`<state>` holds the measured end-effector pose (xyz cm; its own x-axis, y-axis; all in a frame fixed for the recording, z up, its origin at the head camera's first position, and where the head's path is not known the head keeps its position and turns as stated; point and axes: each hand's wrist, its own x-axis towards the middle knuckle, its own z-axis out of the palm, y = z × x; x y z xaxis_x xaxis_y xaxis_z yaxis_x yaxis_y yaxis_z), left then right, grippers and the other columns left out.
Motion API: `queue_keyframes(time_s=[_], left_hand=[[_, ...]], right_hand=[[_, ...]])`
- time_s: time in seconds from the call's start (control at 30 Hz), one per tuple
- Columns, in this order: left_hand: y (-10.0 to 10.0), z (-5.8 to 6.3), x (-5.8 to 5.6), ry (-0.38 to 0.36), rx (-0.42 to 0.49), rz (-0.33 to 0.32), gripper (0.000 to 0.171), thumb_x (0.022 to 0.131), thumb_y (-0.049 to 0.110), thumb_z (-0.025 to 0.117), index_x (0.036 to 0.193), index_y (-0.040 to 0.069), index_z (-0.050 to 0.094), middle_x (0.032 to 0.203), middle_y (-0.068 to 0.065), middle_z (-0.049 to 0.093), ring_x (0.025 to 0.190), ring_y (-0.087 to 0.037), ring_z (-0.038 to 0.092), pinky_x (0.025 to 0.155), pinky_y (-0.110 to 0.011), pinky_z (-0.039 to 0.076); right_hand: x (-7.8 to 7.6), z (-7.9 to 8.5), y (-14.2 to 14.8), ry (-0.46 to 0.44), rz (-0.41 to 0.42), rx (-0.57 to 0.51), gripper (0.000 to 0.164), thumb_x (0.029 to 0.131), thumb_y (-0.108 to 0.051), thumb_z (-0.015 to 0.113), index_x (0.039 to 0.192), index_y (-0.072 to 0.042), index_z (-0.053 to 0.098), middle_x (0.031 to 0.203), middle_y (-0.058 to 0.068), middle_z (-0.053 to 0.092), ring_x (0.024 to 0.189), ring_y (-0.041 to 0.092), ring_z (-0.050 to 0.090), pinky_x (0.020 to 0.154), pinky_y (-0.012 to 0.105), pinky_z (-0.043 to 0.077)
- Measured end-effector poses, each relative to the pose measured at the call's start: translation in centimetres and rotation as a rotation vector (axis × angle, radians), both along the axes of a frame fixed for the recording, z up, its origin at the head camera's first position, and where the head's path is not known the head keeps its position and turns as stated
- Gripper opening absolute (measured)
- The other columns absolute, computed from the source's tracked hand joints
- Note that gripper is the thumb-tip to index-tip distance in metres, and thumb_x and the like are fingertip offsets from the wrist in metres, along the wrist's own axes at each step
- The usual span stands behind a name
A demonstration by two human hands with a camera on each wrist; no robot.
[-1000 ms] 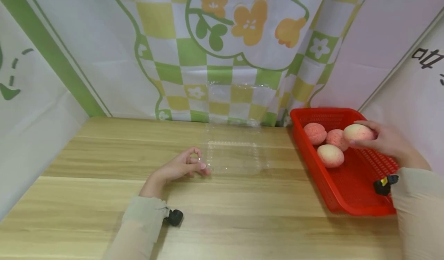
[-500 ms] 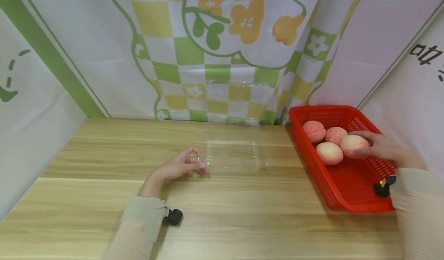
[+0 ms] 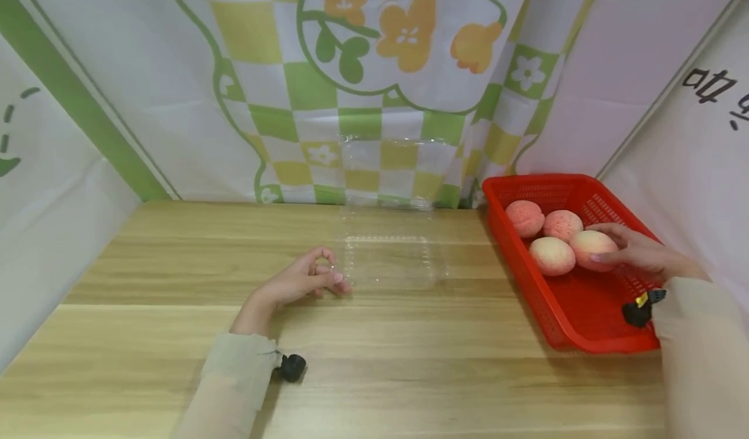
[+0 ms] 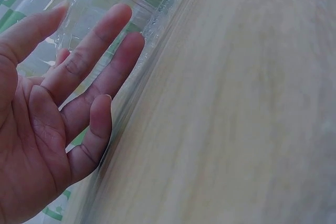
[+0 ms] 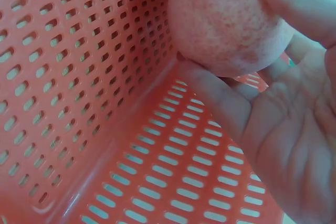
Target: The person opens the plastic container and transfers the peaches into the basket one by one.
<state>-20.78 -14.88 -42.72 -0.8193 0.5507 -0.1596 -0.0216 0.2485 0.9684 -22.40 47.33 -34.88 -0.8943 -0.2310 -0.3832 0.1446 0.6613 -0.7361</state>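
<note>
A pale pink-and-cream peach (image 3: 590,252) sits low in the red plastic basket (image 3: 585,309), against the other peaches. My right hand (image 3: 640,252) holds it from the right side, fingers and thumb curved round it; in the right wrist view the peach (image 5: 226,19) rests in the fingers close to the slotted basket wall. On the left, my left hand (image 3: 298,279) lies at the near left edge of a clear plastic clamshell box (image 3: 386,260) with its lid raised. The left wrist view shows that hand's fingers (image 4: 113,72) loosely extended beside the clear plastic, thumb apart.
Three more peaches lie in the basket: a pink one (image 3: 524,219) at back left, another pink peach (image 3: 563,225), and a cream one (image 3: 552,257) in front. A checked curtain (image 3: 363,127) hangs behind the wooden table (image 3: 409,374).
My right hand has lowered the peach into the basket, bringing it down and left beside the cream peach. The left hand has stayed at the box edge. The head view has shifted slightly.
</note>
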Motion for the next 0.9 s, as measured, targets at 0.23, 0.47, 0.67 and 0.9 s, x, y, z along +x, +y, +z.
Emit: queue_keyframes(time_s=[0.23,0.47,0.67,0.9], left_hand=[[0.0,-0.4,0.3,-0.009,0.01,0.0,0.036,0.1,0.023,0.06,0.117,0.001,0.038,0.106,-0.01,0.077,0.096,-0.019,0.073,0.069,-0.025,0.044],[-0.1,-0.4,0.5,-0.025,0.016,-0.005,0.038,0.1,0.024,0.06,0.119,0.002,0.036,0.104,-0.007,0.077,0.096,-0.018,0.073,0.069,-0.025,0.044],[-0.4,-0.3,0.4,-0.013,0.007,0.0,0.038,0.1,0.024,0.06,0.118,0.001,0.036,0.106,-0.012,0.076,0.097,-0.021,0.073,0.069,-0.025,0.045],[-0.5,-0.3,0.4,0.001,-0.032,0.018,0.04,0.099,0.025,0.061,0.119,0.001,0.036,0.107,-0.016,0.076,0.097,-0.024,0.073,0.071,-0.027,0.044]], right_hand=[[-0.2,-0.8,0.5,-0.014,0.0,-0.021,0.059,0.095,-0.022,0.062,0.144,-0.013,0.029,0.117,-0.017,0.048,0.102,0.005,0.053,0.086,0.029,0.053],[-0.2,-0.9,-0.2,0.043,0.033,0.111,0.074,0.095,-0.024,0.065,0.15,0.001,0.022,0.132,0.011,0.044,0.104,0.008,0.05,0.084,0.028,0.054],[-0.4,-0.7,-0.8,0.083,0.054,0.165,0.072,0.095,-0.027,0.065,0.148,0.003,0.025,0.139,0.023,0.039,0.11,0.02,0.046,0.081,0.025,0.053],[-0.9,-1.1,-1.0,0.106,0.094,0.2,0.068,0.094,-0.023,0.066,0.143,0.007,0.03,0.136,0.027,0.043,0.109,0.022,0.047,0.08,0.023,0.052]])
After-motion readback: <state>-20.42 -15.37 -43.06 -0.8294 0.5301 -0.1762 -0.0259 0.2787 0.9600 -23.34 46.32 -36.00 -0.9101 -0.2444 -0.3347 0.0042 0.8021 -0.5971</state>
